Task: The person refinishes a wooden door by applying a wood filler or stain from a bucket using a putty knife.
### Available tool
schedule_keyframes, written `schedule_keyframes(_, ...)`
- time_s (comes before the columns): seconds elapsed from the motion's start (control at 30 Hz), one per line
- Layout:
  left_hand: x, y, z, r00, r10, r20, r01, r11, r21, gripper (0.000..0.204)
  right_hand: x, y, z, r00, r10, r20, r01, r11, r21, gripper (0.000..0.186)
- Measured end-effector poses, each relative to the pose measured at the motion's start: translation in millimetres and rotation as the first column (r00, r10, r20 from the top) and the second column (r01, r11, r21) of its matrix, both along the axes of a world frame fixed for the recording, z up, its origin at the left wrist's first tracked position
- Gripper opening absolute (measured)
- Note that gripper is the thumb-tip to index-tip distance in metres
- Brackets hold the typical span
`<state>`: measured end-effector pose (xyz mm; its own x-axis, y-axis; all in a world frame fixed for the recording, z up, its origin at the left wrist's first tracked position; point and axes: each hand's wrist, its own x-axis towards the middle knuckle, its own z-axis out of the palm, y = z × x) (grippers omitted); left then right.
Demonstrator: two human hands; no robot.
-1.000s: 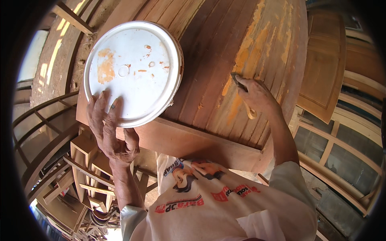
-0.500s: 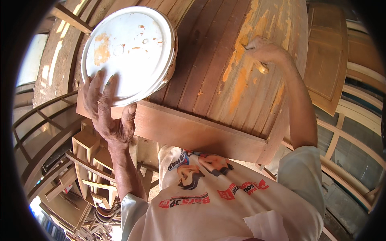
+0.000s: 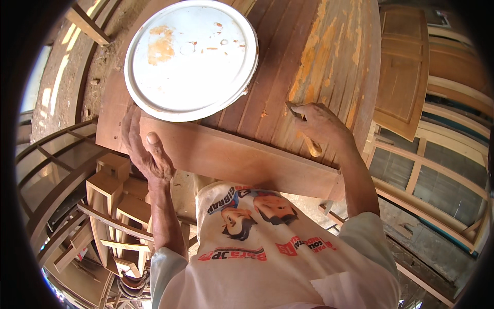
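A white round lid (image 3: 190, 59) with orange smears lies atop a container at the upper left of the plank wood panel (image 3: 257, 77). My left hand (image 3: 144, 149) is open at the panel's front board (image 3: 231, 154), just below the lid, its thumb raised and fingertips partly under the lid's rim; whether they touch the container I cannot tell. My right hand (image 3: 324, 126) is closed on a putty knife with a yellowish handle (image 3: 314, 147), its blade at the orange filler streaks (image 3: 303, 72) on the panel's right half.
Panelled wooden doors (image 3: 399, 72) and glazed frames (image 3: 401, 165) stand at the right. Stacked wooden frames and boxes (image 3: 118, 216) fill the lower left, beside a gridded curved frame (image 3: 56, 154). Timber lengths (image 3: 87, 23) lie at the upper left.
My left hand's fingers have come off the lid's top, which now sits slightly farther right. My right hand with the knife moved up the panel, then back down toward me.
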<state>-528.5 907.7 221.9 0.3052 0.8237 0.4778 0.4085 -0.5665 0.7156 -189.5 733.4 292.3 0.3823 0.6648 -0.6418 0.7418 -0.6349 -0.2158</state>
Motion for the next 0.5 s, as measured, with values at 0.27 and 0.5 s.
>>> schedule_keyframes(0.27, -7, 6, -49, 0.976, -0.007, -0.216, -0.012, 0.996, -0.085, 0.045, 14, -39, -62, 0.981, -0.084, 0.175, 0.031, 0.958, 0.286, 0.051)
schedule_keyframes(0.5, -11, 1, -52, 0.985, 0.021, -0.174, -0.039, 0.995, -0.097, 0.038, 27, -3, 2, 0.963, -0.266, 0.033, 0.255, 0.949, 0.187, 0.043)
